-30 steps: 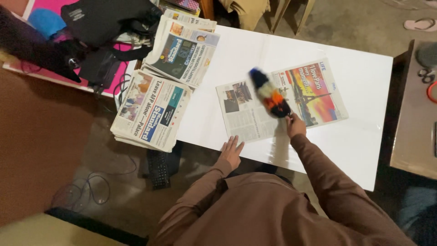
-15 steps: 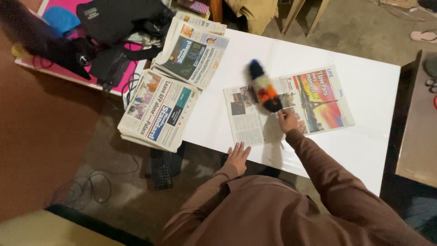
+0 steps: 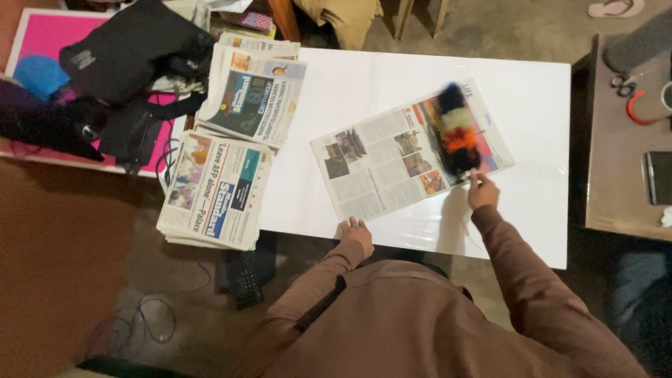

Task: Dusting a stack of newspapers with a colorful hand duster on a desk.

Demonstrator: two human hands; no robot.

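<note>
White desk, glossy top, seen from above. Open newspaper lies flat on it, angled, roughly mid-desk toward the right.

Right hand sits at the paper's near right corner, fingers closed around the handle of a feather duster. Duster head is banded black, white, orange, black and blurred; it lies over the right half of the open paper, on its colour pictures.

Left hand rests at the near edge of the desk, just below the paper's near left corner. Fingers together, loosely curled, palm down, holding nothing. Can't tell if the fingertips touch the paper.

Both arms in brown sleeves.

Two stacks of folded newspapers: far stack on the desk's left end, near stack beside it, overhanging the desk's left edge.

Left of those: black bags on a pink board.

Right side: separate grey-brown table with scissors and a dark phone.

Cables on the floor, lower left.
</note>
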